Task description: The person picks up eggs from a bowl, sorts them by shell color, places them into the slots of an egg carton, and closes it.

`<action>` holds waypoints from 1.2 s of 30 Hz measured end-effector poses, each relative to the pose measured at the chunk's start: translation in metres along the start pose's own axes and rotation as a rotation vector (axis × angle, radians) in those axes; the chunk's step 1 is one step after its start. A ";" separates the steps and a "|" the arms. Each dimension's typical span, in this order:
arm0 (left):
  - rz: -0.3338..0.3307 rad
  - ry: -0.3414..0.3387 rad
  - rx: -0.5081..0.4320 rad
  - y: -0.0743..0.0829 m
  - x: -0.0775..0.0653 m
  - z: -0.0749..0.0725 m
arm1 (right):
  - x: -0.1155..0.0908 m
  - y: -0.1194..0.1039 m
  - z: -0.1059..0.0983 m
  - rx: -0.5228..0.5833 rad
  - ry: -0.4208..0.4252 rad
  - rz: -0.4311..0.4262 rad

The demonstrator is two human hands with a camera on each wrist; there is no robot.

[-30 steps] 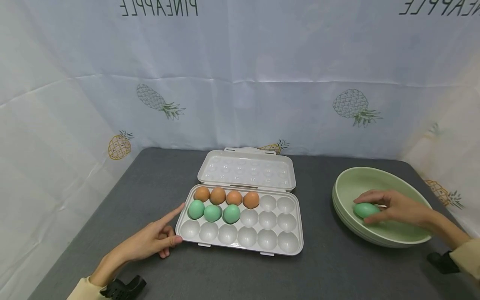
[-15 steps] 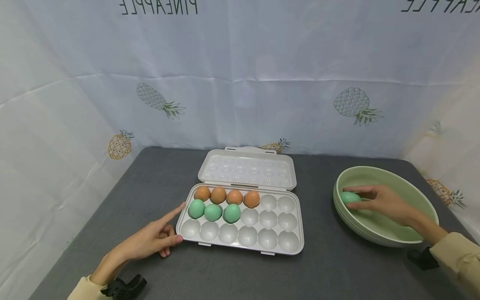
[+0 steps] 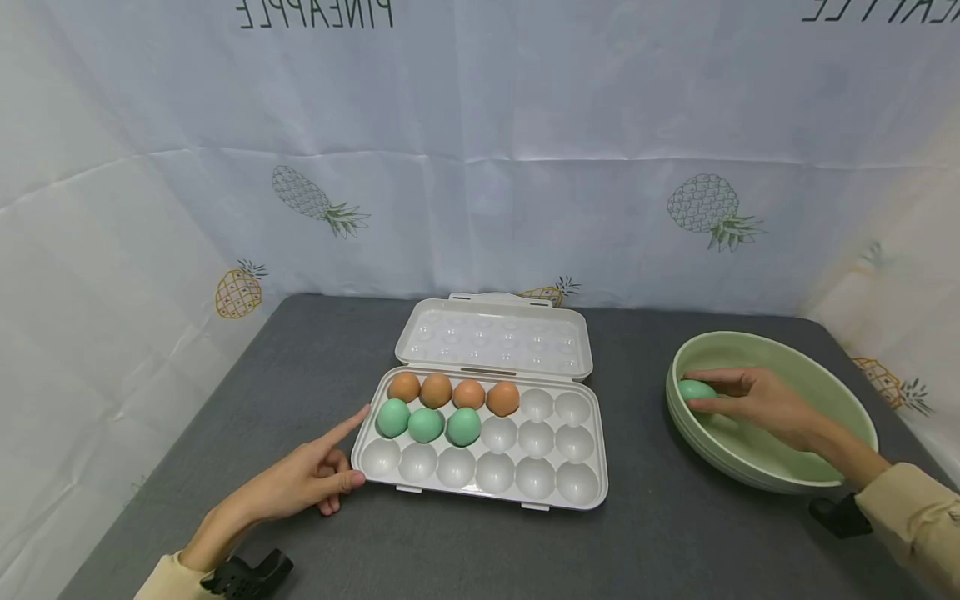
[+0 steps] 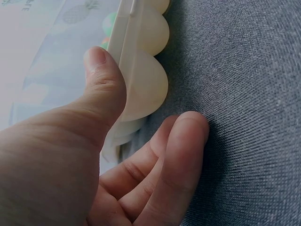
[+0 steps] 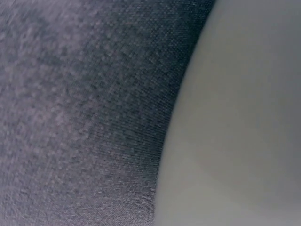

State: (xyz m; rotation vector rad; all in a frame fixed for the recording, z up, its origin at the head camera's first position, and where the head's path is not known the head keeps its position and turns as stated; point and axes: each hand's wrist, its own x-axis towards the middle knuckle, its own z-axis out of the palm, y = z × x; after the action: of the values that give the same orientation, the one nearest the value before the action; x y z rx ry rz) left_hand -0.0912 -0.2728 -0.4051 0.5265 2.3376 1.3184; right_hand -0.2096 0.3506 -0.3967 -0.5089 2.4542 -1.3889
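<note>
A pale egg tray (image 3: 477,493) lies open on the dark table. Several brown eggs (image 3: 436,391) fill part of its back row, and three green eggs (image 3: 425,425) sit at the left of the middle row. My left hand (image 3: 296,483) touches the tray's left side, index finger straight at the edge and thumb at the front corner; its other fingers bend loosely below the tray in the left wrist view. On the right, my right hand (image 3: 772,408) reaches into a light green bowl (image 3: 810,383) and pinches a green egg (image 3: 694,389) near the bowl's left wall.
The tray's hinged lid (image 3: 495,337) lies back toward the pineapple-print curtain (image 3: 480,225). The green bowl is stacked in another one. In the right wrist view only the dark tabletop (image 5: 84,113) and the bowl's outer side (image 5: 235,122) show.
My right hand has moved left inside the bowl with the green egg, from near the middle to the left wall. The left hand and the tray have stayed still.
</note>
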 end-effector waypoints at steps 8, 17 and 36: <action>0.002 -0.002 0.000 0.001 0.000 0.000 | -0.002 -0.005 0.001 -0.039 0.047 0.003; -0.001 -0.004 -0.004 0.001 0.000 0.000 | -0.003 -0.029 0.001 -0.040 0.220 -0.073; -0.016 0.001 -0.003 0.000 0.000 -0.001 | 0.031 -0.118 0.061 0.445 0.291 -0.341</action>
State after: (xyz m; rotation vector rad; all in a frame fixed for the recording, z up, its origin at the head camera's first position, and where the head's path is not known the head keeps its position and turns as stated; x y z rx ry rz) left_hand -0.0917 -0.2731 -0.4047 0.5058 2.3351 1.3152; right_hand -0.1936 0.2339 -0.3274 -0.6757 2.2193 -2.2142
